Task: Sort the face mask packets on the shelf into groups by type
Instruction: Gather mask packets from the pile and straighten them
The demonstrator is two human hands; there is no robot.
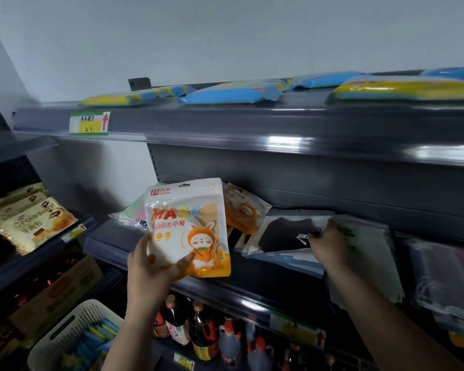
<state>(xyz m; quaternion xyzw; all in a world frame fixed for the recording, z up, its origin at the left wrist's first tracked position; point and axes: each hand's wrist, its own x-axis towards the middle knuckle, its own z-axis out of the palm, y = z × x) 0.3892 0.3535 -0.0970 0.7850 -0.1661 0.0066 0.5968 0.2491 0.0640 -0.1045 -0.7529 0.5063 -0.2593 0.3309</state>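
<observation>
My left hand (156, 266) holds an upright orange rabbit mask packet (189, 228) before the shelf (252, 287), its matching orange packet (243, 210) just behind to the right. My right hand (330, 245), fingers curled, grips a clear packet (364, 253) beside the black mask packet (284, 234), further right.

White-and-orange rabbit-printed mask packet (188, 228); black mask packet (287, 234); dark grey shelf (252, 287).
</observation>
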